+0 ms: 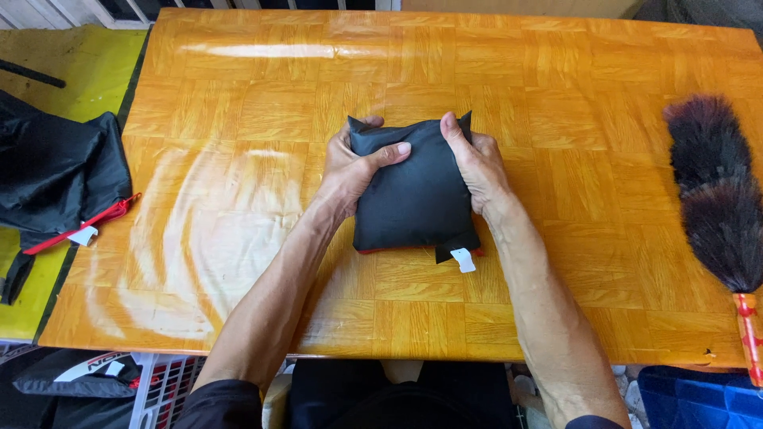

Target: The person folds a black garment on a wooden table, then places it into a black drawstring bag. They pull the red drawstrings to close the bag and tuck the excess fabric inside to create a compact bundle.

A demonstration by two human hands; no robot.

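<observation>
black pouch (413, 195) sits mid-table (238, 103), slightly toward the near edge, directly ahead of the body. both hands are on it: left hand (354, 171) wraps the upper left corner, thumb laid across the top face pointing right, fingers curled behind the far edge; right hand (477, 163) clamps the upper right edge, thumb up along the corner, palm against the side. hands are apart, one per side, pouch between them, each closed on fabric. neither is nearer, grip is about symmetric, both at the far half. pouch is roughly square, a bit longer along the near-far line, lying flat and puffed, tilted slightly. near half is free of the hands: a thin red edge (373, 251) shows under the near side, and a small black tab with a white tag (462, 260) sticks out at the near right corner, toward the right forearm. off to the side: feather duster (715, 199) along the right edge of the table, well apart; loose black fabric (56, 171) with a red strip left of the table, off the surface.
</observation>
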